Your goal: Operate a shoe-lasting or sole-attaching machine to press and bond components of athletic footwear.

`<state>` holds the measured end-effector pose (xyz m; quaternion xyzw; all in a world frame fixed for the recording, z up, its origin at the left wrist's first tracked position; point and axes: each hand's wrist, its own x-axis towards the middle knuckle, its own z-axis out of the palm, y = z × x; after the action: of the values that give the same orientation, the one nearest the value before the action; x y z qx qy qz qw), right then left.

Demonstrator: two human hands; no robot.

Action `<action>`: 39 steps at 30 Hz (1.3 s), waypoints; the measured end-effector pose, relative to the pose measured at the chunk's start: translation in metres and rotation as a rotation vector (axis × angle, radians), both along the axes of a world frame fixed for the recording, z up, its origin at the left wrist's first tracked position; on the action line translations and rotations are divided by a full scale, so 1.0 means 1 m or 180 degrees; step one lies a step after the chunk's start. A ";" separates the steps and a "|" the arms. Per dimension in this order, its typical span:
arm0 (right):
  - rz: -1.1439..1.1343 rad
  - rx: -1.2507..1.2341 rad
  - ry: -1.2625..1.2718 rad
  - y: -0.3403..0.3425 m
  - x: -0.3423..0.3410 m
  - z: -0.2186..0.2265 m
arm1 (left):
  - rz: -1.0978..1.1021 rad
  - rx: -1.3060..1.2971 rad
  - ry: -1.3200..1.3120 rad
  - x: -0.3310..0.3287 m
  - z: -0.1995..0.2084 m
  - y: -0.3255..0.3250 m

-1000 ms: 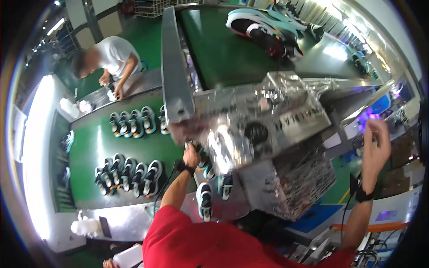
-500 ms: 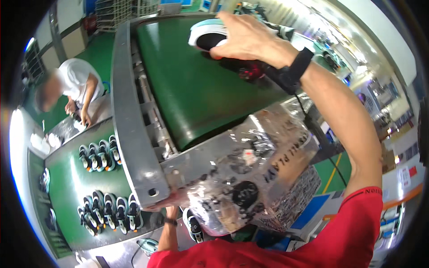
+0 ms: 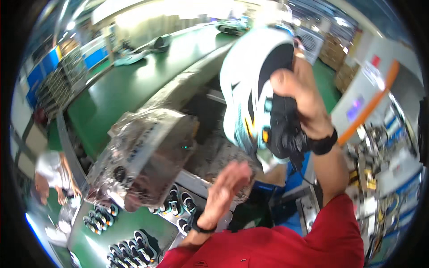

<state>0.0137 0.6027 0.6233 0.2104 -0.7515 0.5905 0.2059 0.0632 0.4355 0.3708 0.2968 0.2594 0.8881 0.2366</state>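
Note:
A sneaker point(image 3: 250, 67) in white and pale teal, with a black opening and black laces or straps, is held up close in front of me. My right hand point(image 3: 304, 98) grips it on its right side, thumb over the dark upper; the fingers behind it are hidden. Below and to the left of this sneaker my left hand point(image 3: 228, 185) is raised, somewhat blurred, with its fingers stretched out and nothing in them. Several black-and-white sneakers point(image 3: 175, 201) stand close to my left wrist.
A green conveyor belt point(image 3: 107, 102) runs away ahead, with more shoe parts point(image 3: 129, 59) on it. Its end carries a plastic-wrapped box point(image 3: 143, 156). Rows of sneakers point(image 3: 129, 252) stand on a lower green table, where a co-worker point(image 3: 51, 167) bends over. Blue bins lie at right.
My right hand has lifted the sneaker off the belt and brought it near. My left hand has come up from beside the belt's end. The view has swung to the right.

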 end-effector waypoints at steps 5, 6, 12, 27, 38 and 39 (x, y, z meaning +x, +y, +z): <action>-0.0722 -0.0963 -0.0582 0.088 0.117 -0.058 | -0.0313 -0.0038 -0.0214 0.013 0.052 0.122; -0.1145 -0.0964 -0.0693 0.105 0.143 -0.069 | -0.0636 0.0153 0.0053 0.029 0.049 0.145; -0.2630 -0.1690 -0.0237 0.206 0.329 -0.183 | -0.1585 -0.0496 -0.0716 0.138 0.023 0.258; -0.5925 -0.2774 0.0188 0.266 0.673 -0.311 | -0.3549 -0.2044 0.0985 0.446 -0.067 0.491; -0.7667 -0.1879 0.0183 0.255 0.761 -0.293 | -0.1805 -0.2908 0.3502 0.553 -0.173 0.760; -0.7694 -0.1865 0.0134 0.257 0.760 -0.289 | -0.1946 -0.2995 0.3343 0.550 -0.177 0.770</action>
<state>0.7735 0.8594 0.3339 -0.6603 -0.3001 0.1645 0.6685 0.6129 1.2052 0.1939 0.6062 0.5947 0.3217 0.4187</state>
